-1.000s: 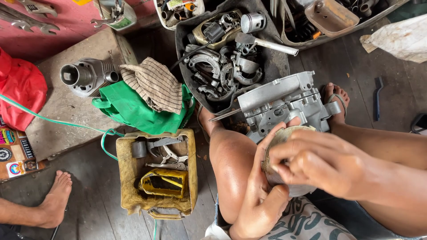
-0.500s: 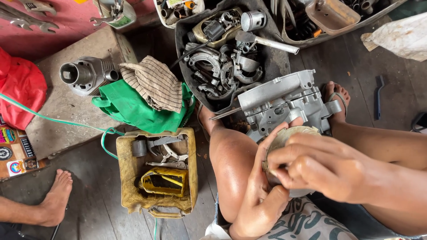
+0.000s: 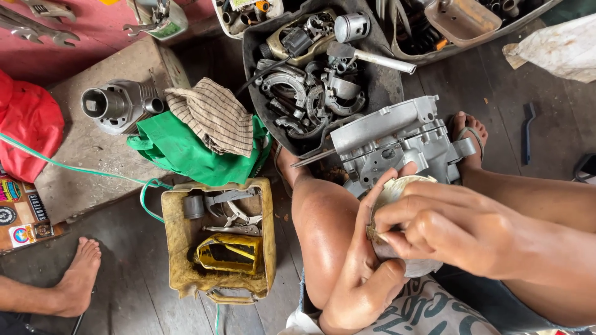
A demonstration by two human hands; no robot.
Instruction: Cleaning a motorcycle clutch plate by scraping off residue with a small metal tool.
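item, held: round pale metal cover (image 3: pixel 397 192), low right of centre, over the person's lap and between the knees. the left hand (image 3: pixel 363 273) cups it from below and from the left side, fingers curled up along its edge, closed around it. the right hand (image 3: pixel 447 229) lies across its front, fingertips (image 3: pixel 382 232) pinched at the left rim; whether they nip a small tool or only the rim cannot be told.

item: grey cast engine casing (image 3: pixel 397 146), on the floor just beyond the cover, between the person's bare feet.

item: dark plastic tub (image 3: pixel 261 56), above the casing, filled with brake shoes, a piston, a shaft and other metal parts.

item: second tray (image 3: pixel 447 53) of parts, upper right, partly out of view.

item: yellow grimy cut-open container (image 3: pixel 180 242), left of the knee, holding pliers and a yellow part.

item: green bag (image 3: pixel 180 155) with a striped cloth (image 3: pixel 214 115) lying on it, above the container.

item: finned grey cylinder (image 3: pixel 118 105), on a bare board at left, beside a red bag (image 3: pixel 25 124).

item: spanners (image 3: pixel 37 25), top left, on a red surface.

item: blue-handled brush (image 3: pixel 528 127), on the floor at right.

item: another person's bare foot (image 3: pixel 77 276), lower left.
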